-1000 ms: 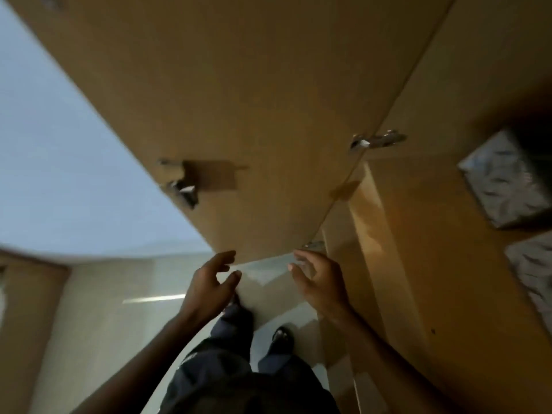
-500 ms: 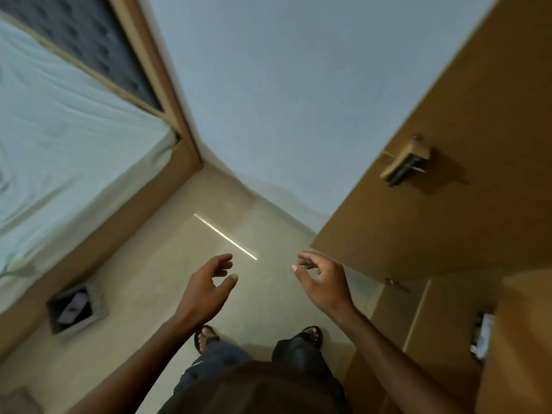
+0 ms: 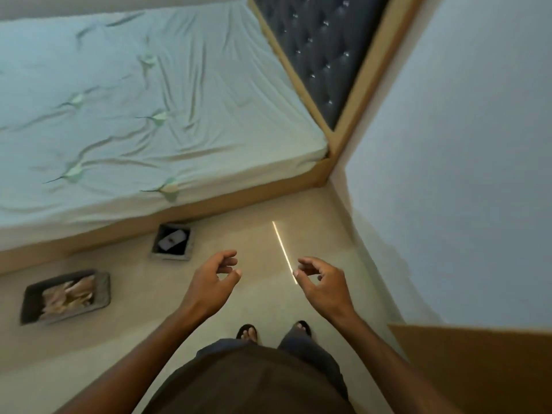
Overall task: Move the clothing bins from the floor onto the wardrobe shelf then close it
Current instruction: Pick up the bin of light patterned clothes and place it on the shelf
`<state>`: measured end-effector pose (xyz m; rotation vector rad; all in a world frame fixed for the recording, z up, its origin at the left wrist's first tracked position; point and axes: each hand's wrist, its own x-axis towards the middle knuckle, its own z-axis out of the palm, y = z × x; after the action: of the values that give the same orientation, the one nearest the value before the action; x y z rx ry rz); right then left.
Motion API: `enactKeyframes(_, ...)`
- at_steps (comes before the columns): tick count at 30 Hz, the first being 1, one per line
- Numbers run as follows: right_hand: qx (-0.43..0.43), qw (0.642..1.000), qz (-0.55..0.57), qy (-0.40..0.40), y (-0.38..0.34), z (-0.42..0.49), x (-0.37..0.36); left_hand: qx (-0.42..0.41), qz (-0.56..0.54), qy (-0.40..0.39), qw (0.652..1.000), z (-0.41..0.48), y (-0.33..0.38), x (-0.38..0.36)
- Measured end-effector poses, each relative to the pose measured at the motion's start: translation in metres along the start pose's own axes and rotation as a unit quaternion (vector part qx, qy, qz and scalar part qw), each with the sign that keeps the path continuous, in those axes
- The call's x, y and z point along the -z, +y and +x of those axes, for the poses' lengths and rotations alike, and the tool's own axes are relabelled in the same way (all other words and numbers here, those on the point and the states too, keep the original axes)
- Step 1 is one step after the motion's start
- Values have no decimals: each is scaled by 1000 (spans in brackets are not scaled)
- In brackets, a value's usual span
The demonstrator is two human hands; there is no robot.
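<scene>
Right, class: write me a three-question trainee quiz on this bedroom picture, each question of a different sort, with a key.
1. True or false: both hands are empty.
2. How many clothing bins stand on the floor?
3. Which bin lies nearer the feet? A) the small dark square fabric bin B) the larger grey rectangular bin of light clothes

Key:
1. True: the left hand and right hand hold nothing, fingers loosely curled.
2. Two, beside the bed with the pale green sheet.
3. A: the small dark square fabric bin; the larger grey rectangular bin sits further left.

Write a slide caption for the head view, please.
Empty left hand and right hand above the floor; two bins beside the bed.
</scene>
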<state>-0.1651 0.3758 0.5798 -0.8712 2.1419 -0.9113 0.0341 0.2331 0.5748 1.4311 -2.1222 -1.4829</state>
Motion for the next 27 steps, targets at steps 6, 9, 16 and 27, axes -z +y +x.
enactKeyframes(6, 92, 988, -65, -109, -71, 87, -60, 77, -61, 121, 988, 16, -35, 69)
enactKeyframes(9, 132, 974, -86, -162, -110, 127, -99, 115, -93, 182, 972, 21, -51, 105)
enactKeyframes(16, 236, 921, -127, -284, -205, 186, -193, 197, -166, 295, 920, 31, -86, 179)
enactKeyframes(27, 311, 836, -185, -412, -317, 195, -414, 283, -276, 409, 822, 21, -214, 307)
